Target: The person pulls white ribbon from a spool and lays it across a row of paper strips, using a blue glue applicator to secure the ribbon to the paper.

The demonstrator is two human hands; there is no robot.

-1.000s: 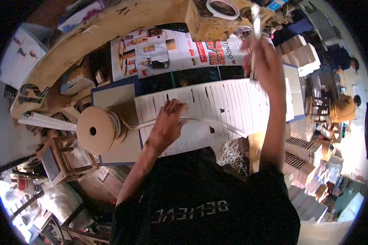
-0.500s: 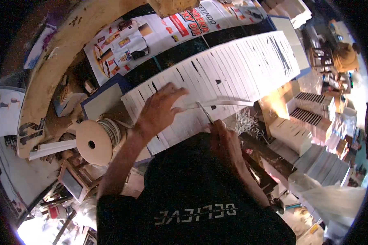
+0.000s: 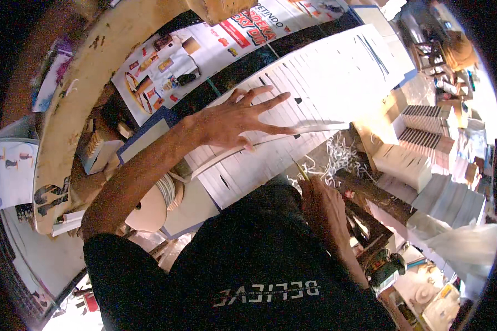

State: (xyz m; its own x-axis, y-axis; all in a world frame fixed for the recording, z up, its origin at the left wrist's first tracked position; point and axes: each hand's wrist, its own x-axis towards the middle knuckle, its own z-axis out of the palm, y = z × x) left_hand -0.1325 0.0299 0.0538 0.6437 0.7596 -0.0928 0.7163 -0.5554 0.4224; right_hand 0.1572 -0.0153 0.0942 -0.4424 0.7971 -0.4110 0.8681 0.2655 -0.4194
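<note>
"Where was the right hand?"
"By the near edge of the ridged white row, gripping 1 slim tool."
"The left hand?"
"Spread open, well apart, over the flat pale strip on the row."
"Beyond?"
"A printed sheet, past the row's far edge."

Grainy shadows, glare at right

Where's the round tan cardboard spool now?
In the head view, the round tan cardboard spool is at lower left, partly hidden by the left forearm, with a flat grey, blue-edged board just right.
</note>
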